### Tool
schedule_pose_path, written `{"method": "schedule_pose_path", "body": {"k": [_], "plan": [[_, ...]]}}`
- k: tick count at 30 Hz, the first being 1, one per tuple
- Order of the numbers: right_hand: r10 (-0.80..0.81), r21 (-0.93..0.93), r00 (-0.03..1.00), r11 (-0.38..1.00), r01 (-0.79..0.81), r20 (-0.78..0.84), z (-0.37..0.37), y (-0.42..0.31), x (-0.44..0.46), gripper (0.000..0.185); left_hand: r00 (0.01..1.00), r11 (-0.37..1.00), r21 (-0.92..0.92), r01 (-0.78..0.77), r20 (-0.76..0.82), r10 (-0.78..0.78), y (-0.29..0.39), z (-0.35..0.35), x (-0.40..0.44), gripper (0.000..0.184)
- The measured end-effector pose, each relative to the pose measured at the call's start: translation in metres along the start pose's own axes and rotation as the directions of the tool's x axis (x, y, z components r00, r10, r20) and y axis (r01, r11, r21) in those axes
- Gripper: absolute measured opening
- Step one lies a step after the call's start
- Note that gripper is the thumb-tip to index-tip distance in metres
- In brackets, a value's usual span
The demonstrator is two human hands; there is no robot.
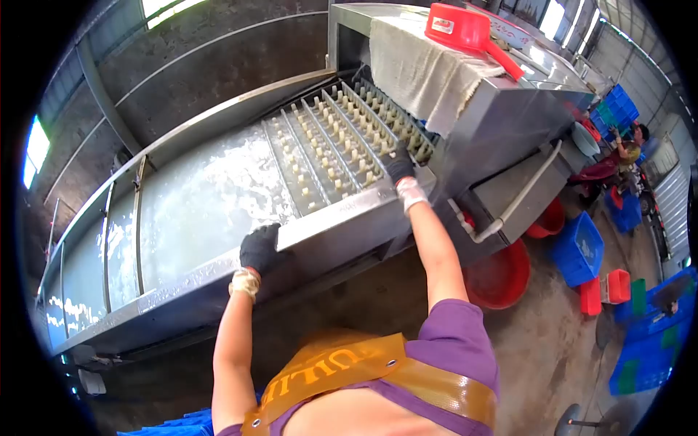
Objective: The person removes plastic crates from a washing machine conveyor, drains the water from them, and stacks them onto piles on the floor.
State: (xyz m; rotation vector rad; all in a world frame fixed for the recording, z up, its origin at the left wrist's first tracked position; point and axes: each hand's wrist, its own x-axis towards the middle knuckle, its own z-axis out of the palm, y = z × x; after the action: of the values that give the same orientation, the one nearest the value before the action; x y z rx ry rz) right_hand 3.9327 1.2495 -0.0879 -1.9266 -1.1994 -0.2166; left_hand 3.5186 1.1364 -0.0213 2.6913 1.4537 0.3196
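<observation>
**Small pale pieces among metal slats, best pinched one at a time**

Rows of small, stubby, cream-coloured pieces [331, 173] stand between the thin metal slats [331, 144] of a rack-like bed, at the upper centre of the frame. The bed lies at the end of a long steel trough of cloudy water [196, 182], beside a boxy steel housing [509, 131] at the upper right.

The right hand [400, 167], in a dark glove with a pale cuff, is at the near edge of the bed, its fingers just beside the nearest pieces. Whether they are bent around one, or only touch the edge, cannot be told. The left hand [259, 247], gloved alike, rests at the trough's wet metal rim [342, 218], near the centre of the frame; how firmly its fingers close there is hidden.

The pieces look light, and probably slick where water reaches them. Whether they are soft or firm, loose or fixed to the bed, is too small to tell. If loose, each would be best taken by its upstanding end, between thumb and fingertip, with light pressure in case it is tender, and lifted straight up so it does not scrape a slat. The slats look stiff and thin-edged, so fingers should go in along the gaps. The rim looks solid but slippery.
</observation>
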Motion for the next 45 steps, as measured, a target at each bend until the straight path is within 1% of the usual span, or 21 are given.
{"method": "schedule_pose_path", "body": {"k": [3, 5, 6, 10, 12, 14, 15, 16, 17, 19, 20, 22, 23, 26, 27, 28, 29, 30, 32, 34, 45], "plan": [[-0.127, -0.026, 0.988, 0.991, 0.13, 0.084, 0.104, 0.116, 0.095, 0.042, 1.0, 0.998, 0.056, 0.012, 0.011, -0.013, -0.014, 0.024, 0.007, 0.042], [0.146, -0.568, 0.972, 0.823, -0.015, 0.186, 0.091, 0.123, 0.119, 0.052, 0.997, 0.999, 0.012, -0.044, -0.067, 0.045, -0.012, 0.023, 0.009, 0.037], [0.197, -0.579, 0.969, 0.812, -0.074, 0.152, 0.085, 0.127, 0.129, 0.052, 0.998, 0.999, 0.027, -0.032, -0.044, 0.033, -0.006, 0.015, 0.011, 0.042], [0.251, -0.335, 0.966, 0.907, -0.256, -0.058, 0.086, 0.148, 0.171, 0.053, 0.999, 1.0, 0.006, -0.01, 0.046, 0.01, -0.007, 0.021, 0.019, 0.058], [0.219, -0.017, 0.949, 0.973, -0.228, -0.226, 0.091, 0.149, 0.18, 0.053, 0.997, 1.0, -0.016, 0.012, 0.07, -0.01, -0.002, 0.015, 0.025, 0.06], [0.148, 0.569, 0.854, 0.799, 0.193, -0.499, 0.1, 0.137, 0.18, 0.054, 0.997, 0.999, -0.03, 0.035, 0.075, -0.033, 0.0, 0.013, 0.03, 0.06], [0.122, 0.606, 0.817, 0.734, 0.308, -0.563, 0.104, 0.133, 0.178, 0.055, 0.996, 0.998, -0.043, 0.04, 0.083, -0.037, 0.005, 0.014, 0.029, 0.06], [-0.017, 0.071, 0.807, 0.995, 0.074, -0.591, 0.105, 0.131, 0.179, 0.052, 0.995, 0.998, -0.047, 0.049, 0.091, -0.044, 0.006, 0.015, 0.03, 0.058], [-0.153, -0.503, 0.83, 0.847, -0.169, -0.536, 0.12, 0.132, 0.187, 0.048, 0.999, 0.998, -0.047, 0.038, 0.02, -0.037, 0.011, 0.011, 0.03, 0.06], [-0.064, 0.162, 0.902, 0.976, 0.146, -0.426, 0.144, 0.105, 0.181, 0.047, 1.0, 0.996, -0.083, -0.015, 0.006, 0.016, 0.007, 0.021, 0.033, 0.061], [-0.133, 0.027, 0.967, 0.99, 0.142, -0.216, 0.237, 0.149, 0.186, 0.047, 1.0, 0.999, -0.042, -0.005, -0.007, 0.005, 0.003, 0.03, 0.033, 0.06], [-0.032, 0.316, 0.97, 0.948, -0.046, 0.24, 0.207, 0.04, 0.112, 0.056, 1.0, 0.998, -0.057, 0.009, 0.0, -0.009, 0.012, 0.023, 0.035, 0.061], [-0.039, 0.654, 0.987, 0.753, -0.073, 0.155, 0.15, -0.042, 0.073, 0.059, 1.0, 0.998, -0.056, -0.002, -0.028, 0.001, 0.016, 0.021, 0.033, 0.062], [0.174, 0.575, 0.962, 0.774, -0.265, 0.209, 0.138, -0.08, 0.053, 0.059, 0.999, 0.999, -0.04, 0.033, 0.008, -0.033, 0.017, 0.02, 0.029, 0.062], [0.318, 0.755, 0.9, 0.498, -0.426, 0.298, 0.168, -0.059, 0.057, 0.054, 0.998, 1.0, -0.022, 0.007, -0.068, -0.008, 0.013, 0.028, 0.026, 0.064], [0.357, 0.745, 0.921, 0.569, -0.349, 0.159, 0.194, -0.03, 0.071, 0.038, 0.998, 1.0, 0.023, 0.004, -0.069, -0.003, 0.003, 0.045, 0.026, 0.059], [0.347, 0.871, 0.937, 0.474, -0.132, -0.047, 0.174, -0.027, 0.069, 0.027, 0.997, 0.998, 0.067, 0.006, -0.077, -0.001, -0.005, 0.054, 0.026, 0.053], [0.181, 0.486, 0.857, 0.87, 0.09, -0.482, 0.191, 0.017, 0.084, 0.025, 0.995, 0.998, 0.057, -0.025, -0.096, 0.03, -0.002, 0.045, 0.025, 0.045], [0.11, 0.097, 0.969, 0.991, -0.091, -0.22, 0.167, 0.063, 0.093, 0.03, 0.979, 0.997, 0.07, -0.04, -0.195, 0.053, 0.021, 0.019, 0.021, 0.029], [0.063, -0.246, 0.998, 0.967, -0.068, -0.029, 0.14, 0.087, 0.111, 0.033, 1.0, 1.0, 0.003, 0.02, 0.0, -0.02, 0.004, 0.039, 0.025, 0.039], [0.365, -0.228, 0.928, 0.912, -0.34, 0.075, 0.119, 0.083, 0.153, 0.048, 0.996, 0.992, -0.095, 0.087, 0.009, -0.087, 0.018, 0.01, 0.019, 0.035]]}}
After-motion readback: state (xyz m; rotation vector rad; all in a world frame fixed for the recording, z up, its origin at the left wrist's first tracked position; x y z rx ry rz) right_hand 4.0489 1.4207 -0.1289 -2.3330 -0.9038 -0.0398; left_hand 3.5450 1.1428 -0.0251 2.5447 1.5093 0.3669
